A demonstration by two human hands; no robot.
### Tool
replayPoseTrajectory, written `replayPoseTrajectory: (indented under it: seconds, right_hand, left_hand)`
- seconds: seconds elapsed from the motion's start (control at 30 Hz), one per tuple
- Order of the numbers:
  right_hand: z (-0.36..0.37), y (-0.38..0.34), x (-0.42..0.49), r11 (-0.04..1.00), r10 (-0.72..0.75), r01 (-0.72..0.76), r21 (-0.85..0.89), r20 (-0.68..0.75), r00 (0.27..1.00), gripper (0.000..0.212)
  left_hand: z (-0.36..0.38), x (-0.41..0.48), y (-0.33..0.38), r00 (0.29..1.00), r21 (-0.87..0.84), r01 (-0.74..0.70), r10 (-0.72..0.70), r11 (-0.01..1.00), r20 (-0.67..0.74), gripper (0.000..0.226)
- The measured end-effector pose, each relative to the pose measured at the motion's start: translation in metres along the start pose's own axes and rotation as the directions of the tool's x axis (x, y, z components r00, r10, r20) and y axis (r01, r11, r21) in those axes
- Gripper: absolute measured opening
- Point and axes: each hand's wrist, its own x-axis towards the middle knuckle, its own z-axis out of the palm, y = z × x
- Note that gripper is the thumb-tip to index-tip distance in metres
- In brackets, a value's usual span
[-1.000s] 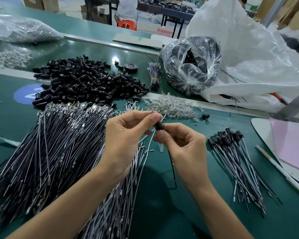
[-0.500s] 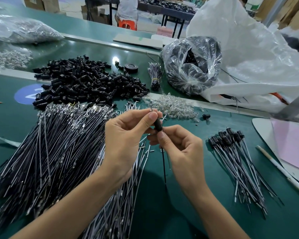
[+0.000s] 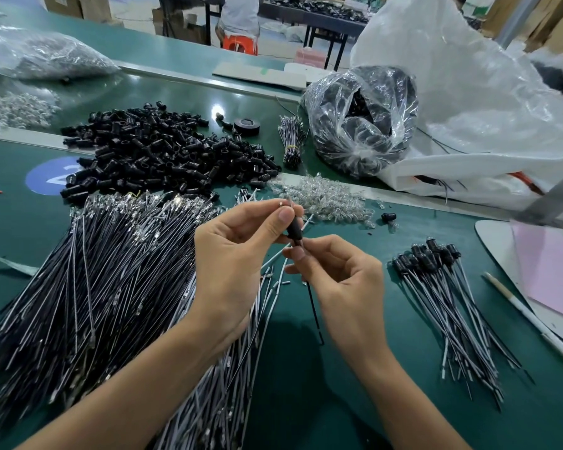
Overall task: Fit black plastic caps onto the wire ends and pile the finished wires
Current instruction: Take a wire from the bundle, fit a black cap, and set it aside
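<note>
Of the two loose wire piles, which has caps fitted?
The small pile right of the right hand: black caps on its far ends. The big left pile shows bare metal ends.

Two grips: left grip point(image 3: 234, 254), right grip point(image 3: 345, 280). Between them: one black plastic cap point(image 3: 294, 227), one thin black wire point(image 3: 313, 308). Beyond left grip: one heap of loose black caps point(image 3: 163, 154), uncountable. Left of it: one fan of uncapped black-and-white wires point(image 3: 88, 287), uncountable. Right of right grip: one pile of capped wires point(image 3: 449, 303), count unclear; one stray black cap point(image 3: 388, 217) beyond.
</note>
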Motion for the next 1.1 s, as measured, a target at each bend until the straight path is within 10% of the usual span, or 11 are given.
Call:
replayPoseTrajectory:
  seconds: [1.1]
  right_hand:
    - [-0.0007,-0.0026,0.0019,0.991,0.087,-0.092,0.093,0.058,0.995,0.023]
  left_hand:
    - [-0.0017,-0.0008,0.004,0.993,-0.064,0.107,-0.103,0.992,0.062,0.021]
